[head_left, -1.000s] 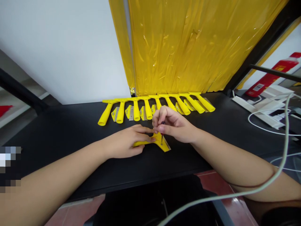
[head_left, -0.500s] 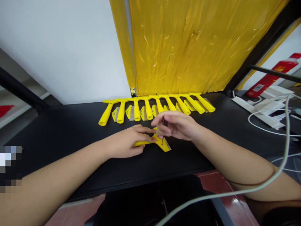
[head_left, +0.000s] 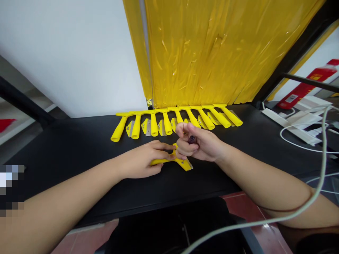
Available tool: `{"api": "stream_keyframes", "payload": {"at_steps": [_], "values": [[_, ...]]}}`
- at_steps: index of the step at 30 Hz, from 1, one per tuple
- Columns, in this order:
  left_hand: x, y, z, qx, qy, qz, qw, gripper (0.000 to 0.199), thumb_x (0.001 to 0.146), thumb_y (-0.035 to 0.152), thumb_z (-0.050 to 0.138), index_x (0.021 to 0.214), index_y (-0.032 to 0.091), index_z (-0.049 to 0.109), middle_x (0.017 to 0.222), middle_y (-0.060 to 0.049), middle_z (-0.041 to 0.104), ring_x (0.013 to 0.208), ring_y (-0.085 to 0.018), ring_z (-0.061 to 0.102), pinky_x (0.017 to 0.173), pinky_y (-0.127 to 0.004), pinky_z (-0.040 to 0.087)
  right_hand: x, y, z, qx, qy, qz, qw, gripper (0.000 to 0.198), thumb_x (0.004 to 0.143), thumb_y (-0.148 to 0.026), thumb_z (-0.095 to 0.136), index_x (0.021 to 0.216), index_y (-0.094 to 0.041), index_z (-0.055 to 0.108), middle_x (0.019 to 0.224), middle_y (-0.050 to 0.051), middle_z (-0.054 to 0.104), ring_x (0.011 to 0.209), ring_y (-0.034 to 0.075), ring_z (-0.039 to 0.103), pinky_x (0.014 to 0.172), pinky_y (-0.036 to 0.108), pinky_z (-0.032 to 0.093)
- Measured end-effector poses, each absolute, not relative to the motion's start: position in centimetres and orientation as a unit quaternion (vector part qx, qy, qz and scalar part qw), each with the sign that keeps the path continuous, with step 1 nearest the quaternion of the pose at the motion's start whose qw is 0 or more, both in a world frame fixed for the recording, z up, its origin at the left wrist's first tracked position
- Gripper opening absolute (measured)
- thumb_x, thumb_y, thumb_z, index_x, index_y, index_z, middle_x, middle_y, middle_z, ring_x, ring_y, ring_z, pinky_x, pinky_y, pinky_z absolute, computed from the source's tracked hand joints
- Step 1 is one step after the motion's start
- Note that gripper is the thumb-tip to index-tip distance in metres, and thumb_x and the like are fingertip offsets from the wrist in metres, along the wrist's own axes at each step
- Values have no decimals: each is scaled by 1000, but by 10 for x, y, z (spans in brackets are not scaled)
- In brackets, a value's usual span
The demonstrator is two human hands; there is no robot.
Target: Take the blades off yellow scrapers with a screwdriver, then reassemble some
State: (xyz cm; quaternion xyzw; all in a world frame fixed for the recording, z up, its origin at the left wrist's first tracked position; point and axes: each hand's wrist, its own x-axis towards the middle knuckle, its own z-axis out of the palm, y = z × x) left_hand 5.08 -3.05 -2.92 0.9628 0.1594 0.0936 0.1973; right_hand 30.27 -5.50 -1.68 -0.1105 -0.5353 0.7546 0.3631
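Note:
A yellow scraper [head_left: 186, 164] with a thin metal blade edge and a small screw lies flat on the black table. My left hand [head_left: 144, 158] grips its handle, the fingers pressing it against the tabletop. Just above the blade end, my right hand [head_left: 202, 143] is curled around a screwdriver [head_left: 192, 139]. Only the dark end of the screwdriver's handle shows; its shaft and tip are hidden by my fingers. Beyond my hands runs a row of several more yellow scrapers [head_left: 136, 127], heads toward the back, with small yellow plates and metal blades [head_left: 148, 127] between the handles.
Yellow plastic film [head_left: 212, 53] and a white panel [head_left: 87, 56] stand behind the black table [head_left: 87, 141]. At right are a red bottle [head_left: 304, 86], white power strips [head_left: 288, 127] and cables. One pale cable [head_left: 265, 222] crosses in front of my right forearm.
My right hand has turned and its fingers have shifted on the screwdriver, so the handle end now shows and the shaft is hidden. My left hand and the scraper stay in place.

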Motion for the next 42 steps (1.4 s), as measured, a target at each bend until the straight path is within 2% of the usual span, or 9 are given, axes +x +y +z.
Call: {"api": "stream_keyframes", "payload": {"at_steps": [5,7,13,20,23,28,35,40,42], "values": [[50,-30,-30,963,152,108,196,60,84,3,61,138,27,69,149,-9,62,133,-29,60,116,-46,50,301,-53,-19,-119,-552,722,400,34,95,-47,75,88,-22,54,84,-3,57,75,14,56,76,33,50],[51,-30,-30,962,152,111,195,59,84,3,61,137,27,70,149,-9,62,133,-29,60,116,-46,50,301,-52,-21,-120,-564,713,399,32,99,-47,70,86,-19,60,87,1,60,80,15,59,78,33,50],[52,-31,-28,963,152,102,200,64,82,1,60,139,29,69,148,-8,63,131,-29,62,115,-45,51,297,-57,-21,-113,-539,747,374,37,102,-59,60,95,-23,55,61,-11,36,53,10,30,68,30,46],[50,-29,-32,963,148,112,194,60,84,3,61,139,27,69,151,-9,61,135,-28,60,116,-46,50,304,-52,-18,-127,-542,712,429,35,94,-44,78,82,-20,55,93,-1,55,83,14,59,76,31,52],[51,-30,-31,962,148,115,199,60,84,2,61,138,28,69,151,-9,60,135,-28,60,115,-45,51,304,-52,-19,-129,-570,708,396,39,98,-51,70,79,-18,62,76,-2,52,70,12,54,75,32,51],[52,-31,-29,963,154,105,196,63,82,1,61,138,28,69,150,-9,61,133,-29,61,115,-47,51,299,-58,-19,-125,-532,735,400,32,103,-56,60,99,-24,57,58,-12,35,51,9,28,68,30,45],[51,-31,-31,962,149,115,199,58,85,3,60,136,27,70,149,-8,62,133,-28,61,115,-46,51,300,-54,-19,-122,-548,725,400,36,96,-49,73,83,-20,57,82,-1,56,74,14,55,74,33,51],[51,-31,-29,964,152,99,194,63,83,1,60,140,28,68,150,-9,61,133,-28,61,115,-46,50,300,-56,-20,-99,-532,752,377,36,105,-56,56,96,-22,60,59,-11,36,52,9,30,66,29,44],[51,-30,-29,964,153,100,193,62,84,2,60,140,27,68,150,-10,61,133,-29,60,115,-48,50,299,-56,-20,-107,-526,745,395,32,101,-53,66,97,-24,55,65,-10,41,55,9,34,68,29,46]]}}
